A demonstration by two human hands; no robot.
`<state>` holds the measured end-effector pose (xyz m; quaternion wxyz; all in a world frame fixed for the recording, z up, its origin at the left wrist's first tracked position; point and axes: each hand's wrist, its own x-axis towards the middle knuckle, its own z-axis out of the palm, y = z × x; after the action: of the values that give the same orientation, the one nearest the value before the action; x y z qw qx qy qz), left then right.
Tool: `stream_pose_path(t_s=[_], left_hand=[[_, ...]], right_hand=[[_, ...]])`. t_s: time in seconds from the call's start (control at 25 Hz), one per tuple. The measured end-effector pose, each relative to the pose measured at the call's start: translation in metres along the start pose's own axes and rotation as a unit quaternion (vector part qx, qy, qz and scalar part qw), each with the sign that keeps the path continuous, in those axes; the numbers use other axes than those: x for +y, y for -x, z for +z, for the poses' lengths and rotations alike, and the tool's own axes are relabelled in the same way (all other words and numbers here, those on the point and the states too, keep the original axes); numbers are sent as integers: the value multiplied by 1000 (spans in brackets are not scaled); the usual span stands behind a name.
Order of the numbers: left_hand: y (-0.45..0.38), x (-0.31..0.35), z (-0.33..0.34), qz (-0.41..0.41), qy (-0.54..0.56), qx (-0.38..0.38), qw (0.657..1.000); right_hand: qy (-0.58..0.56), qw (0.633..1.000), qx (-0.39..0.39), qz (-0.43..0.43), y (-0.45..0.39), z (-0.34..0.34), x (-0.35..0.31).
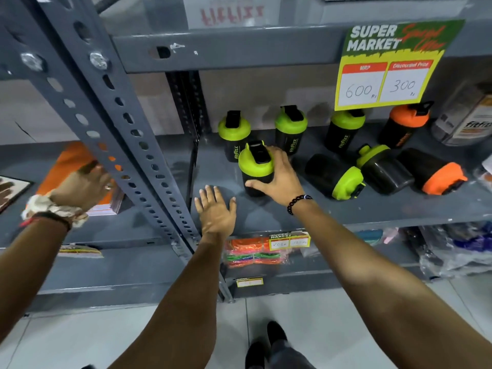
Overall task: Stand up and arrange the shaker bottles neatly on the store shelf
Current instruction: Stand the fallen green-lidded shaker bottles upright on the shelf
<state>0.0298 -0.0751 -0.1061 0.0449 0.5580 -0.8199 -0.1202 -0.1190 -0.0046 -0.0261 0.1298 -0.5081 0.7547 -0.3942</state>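
Note:
Black shaker bottles sit on a grey metal shelf. At the back, three green-lidded bottles and an orange-lidded one stand upright. My right hand grips another green-lidded bottle, upright at the shelf front. My left hand lies flat and open on the shelf just left of it, holding nothing. To the right, three bottles lie on their sides: two with green lids and one with an orange lid.
A slotted steel upright borders the bay on the left. Another person's hand rests beyond it by an orange box. A price sign hangs above the bottles. A large jar lies far right. Coloured packets fill the lower shelf.

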Motion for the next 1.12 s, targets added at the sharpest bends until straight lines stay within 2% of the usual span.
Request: stream_pose_path(t_s=[0.16,0.2,0.36,0.56,0.68,0.8,1.12], left_hand=[[0,0,-1,6,-4,6,1000],[1,0,-2,8,-5,8,1000],[1,0,-3,6,-11,9,1000],[0,-1,-2,4,-6,9,1000],[-1,-1,-2,3,-4,9,1000],[0,-2,-1,5,-5,14,1000],[0,-2,1,4,11,15,1000]], right_hand=[[12,995,94,42,-13,-8,-19],[35,994,91,55,-21,-10,-27],[162,982,-56,75,-50,-12,-49],[192,962,-193,14,-68,-18,-61],[241,949,-196,-54,-68,-20,-65],[223,951,-192,-99,-66,-19,-61],[142,965,-181,-127,-68,-18,-47]])
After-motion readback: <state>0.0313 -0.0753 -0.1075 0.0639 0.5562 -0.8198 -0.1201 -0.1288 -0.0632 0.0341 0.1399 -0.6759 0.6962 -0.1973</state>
